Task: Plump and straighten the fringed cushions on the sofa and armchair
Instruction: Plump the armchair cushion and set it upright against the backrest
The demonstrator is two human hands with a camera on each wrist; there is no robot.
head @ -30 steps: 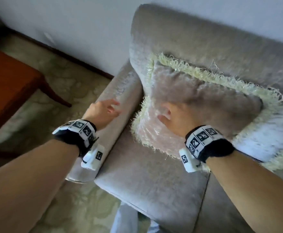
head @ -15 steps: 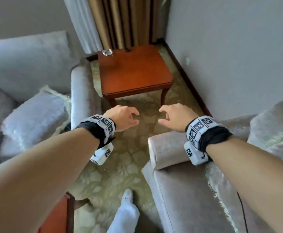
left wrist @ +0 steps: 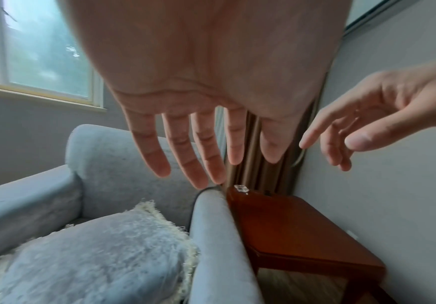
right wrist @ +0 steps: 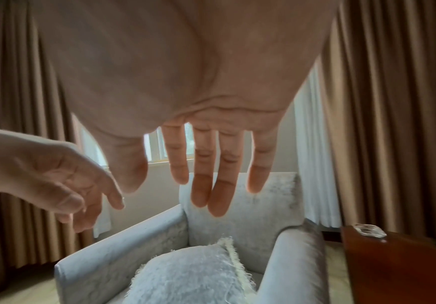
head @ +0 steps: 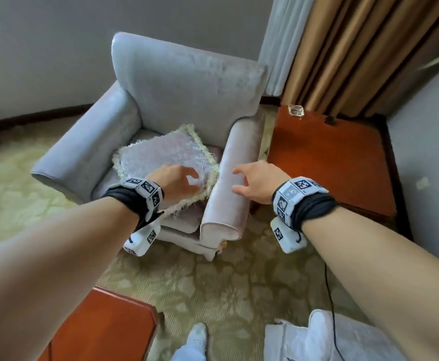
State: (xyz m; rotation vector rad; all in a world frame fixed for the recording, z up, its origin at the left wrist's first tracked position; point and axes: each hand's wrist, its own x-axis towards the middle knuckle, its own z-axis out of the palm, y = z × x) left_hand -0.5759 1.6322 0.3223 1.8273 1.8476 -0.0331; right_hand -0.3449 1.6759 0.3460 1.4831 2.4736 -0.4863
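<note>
A pale fringed cushion [head: 165,157] lies flat and askew on the seat of the grey armchair [head: 187,82], one corner toward the right armrest [head: 234,178]. My left hand [head: 179,182] hovers above the cushion's near corner, fingers spread and relaxed, holding nothing. My right hand [head: 255,181] hangs open over the right armrest, also empty. The left wrist view shows the cushion [left wrist: 94,257] below the spread fingers [left wrist: 201,164]. The right wrist view shows it [right wrist: 185,275] on the armchair seat below the straight fingers [right wrist: 219,191].
A red-brown wooden side table [head: 327,162] with a glass ashtray [head: 296,110] stands right of the armchair, by tan curtains [head: 356,48]. Another wooden table corner [head: 104,327] is at the lower left. Patterned carpet [head: 213,282] lies between; a sofa corner [head: 330,337] at the lower right.
The view has swung from the sofa cushion, past the side table, to the armchair. Both hands left the sofa cushion and now reach toward the armchair cushion, empty.
</note>
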